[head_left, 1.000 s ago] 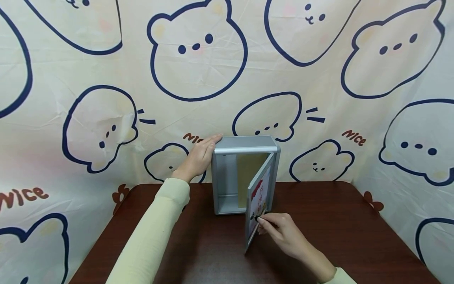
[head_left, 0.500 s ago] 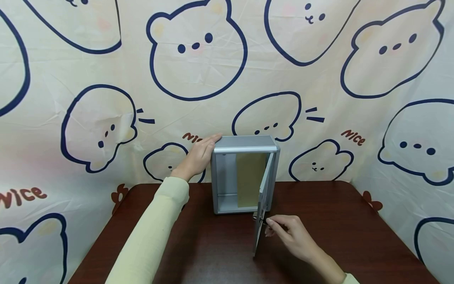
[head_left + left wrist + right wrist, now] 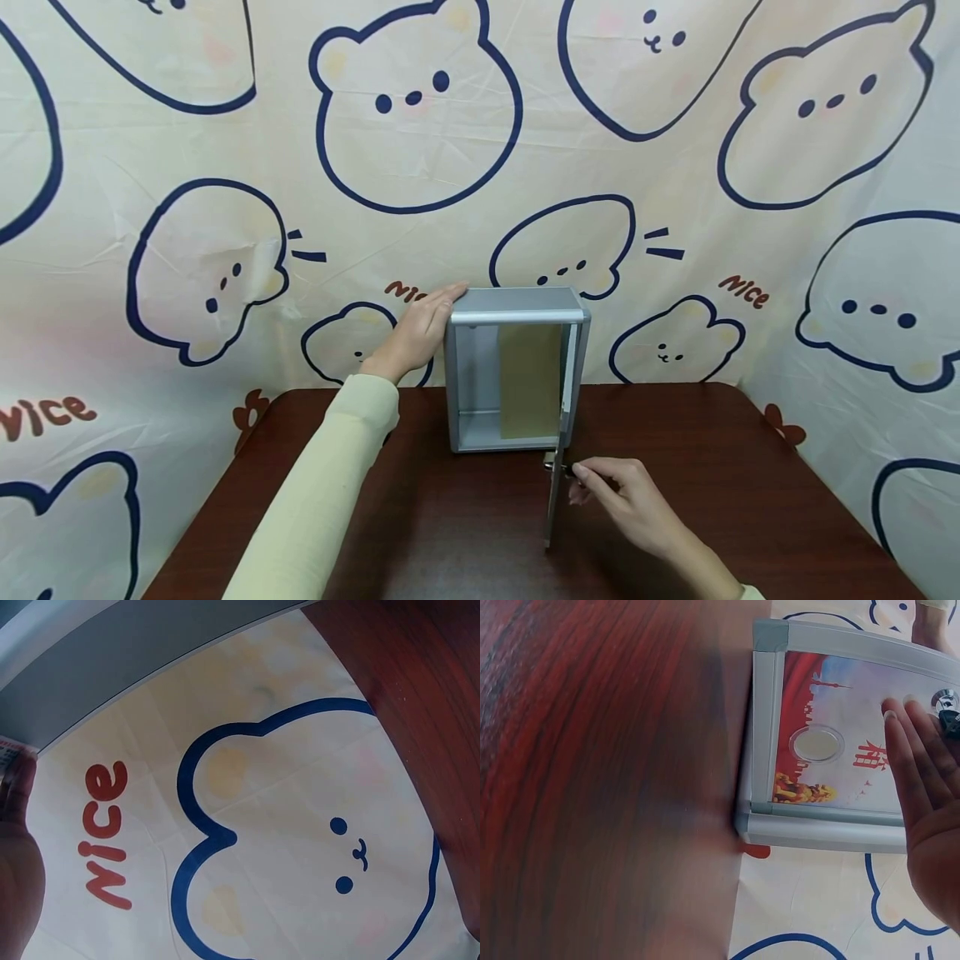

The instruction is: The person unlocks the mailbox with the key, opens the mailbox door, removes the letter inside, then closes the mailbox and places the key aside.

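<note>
A silver-grey metal box (image 3: 517, 302) stands upright on the table with its door (image 3: 553, 508) swung open, seen nearly edge-on in the head view. My left hand (image 3: 420, 333) rests with straight fingers on the box's upper left corner; its thumb is hidden. At the door's outer side, my right hand (image 3: 637, 504) pinches a black-headed key (image 3: 950, 724) between thumb and fingers. The key sits at a round lock (image 3: 945, 699) in the door's printed face. The right wrist view shows that face with red and blue artwork and a round clear window (image 3: 817, 744).
The box rests on a dark brown wooden table (image 3: 675, 450), near its back edge. Inside, a tan panel (image 3: 529, 379) covers part of the back wall. A cream cloth (image 3: 420, 158) with blue-outlined bear drawings hangs behind and at both sides.
The door has swung further right, from showing its printed face to nearly edge-on. My right hand has moved a little right with it, still pinching the key. The left hand stays put.
</note>
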`<action>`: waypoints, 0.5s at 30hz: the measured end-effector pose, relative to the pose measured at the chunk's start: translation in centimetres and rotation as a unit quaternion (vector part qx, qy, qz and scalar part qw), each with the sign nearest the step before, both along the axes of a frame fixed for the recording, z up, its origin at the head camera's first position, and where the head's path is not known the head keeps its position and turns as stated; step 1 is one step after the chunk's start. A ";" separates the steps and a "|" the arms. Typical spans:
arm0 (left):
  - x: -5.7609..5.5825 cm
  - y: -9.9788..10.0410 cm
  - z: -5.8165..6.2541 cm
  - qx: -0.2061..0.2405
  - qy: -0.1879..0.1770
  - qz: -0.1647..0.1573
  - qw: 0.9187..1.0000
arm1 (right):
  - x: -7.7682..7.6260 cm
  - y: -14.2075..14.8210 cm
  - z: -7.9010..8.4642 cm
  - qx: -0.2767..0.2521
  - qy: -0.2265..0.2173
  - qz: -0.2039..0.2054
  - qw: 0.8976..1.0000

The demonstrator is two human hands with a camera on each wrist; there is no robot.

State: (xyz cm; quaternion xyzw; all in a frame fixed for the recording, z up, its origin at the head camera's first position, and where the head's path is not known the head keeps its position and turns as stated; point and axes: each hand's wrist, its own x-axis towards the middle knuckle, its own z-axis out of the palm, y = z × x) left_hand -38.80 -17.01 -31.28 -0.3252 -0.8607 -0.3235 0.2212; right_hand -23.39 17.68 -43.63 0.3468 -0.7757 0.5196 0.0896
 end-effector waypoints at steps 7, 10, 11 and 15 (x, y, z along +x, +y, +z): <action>0.0 -0.1 0.1 -0.002 -0.008 -0.003 1.000 | 0.0 0.5 -0.1 0.002 -0.015 0.011 1.000; 0.0 -0.1 0.0 -0.002 -0.012 -0.004 1.000 | -0.1 0.8 -0.2 0.006 -0.029 0.013 0.999; 0.0 -0.1 0.1 -0.002 -0.013 -0.003 1.000 | -0.1 1.0 -0.2 0.006 -0.031 0.015 0.999; 0.0 -0.1 0.2 0.000 -0.013 -0.001 1.000 | -0.2 1.3 -0.2 0.006 -0.033 0.021 0.999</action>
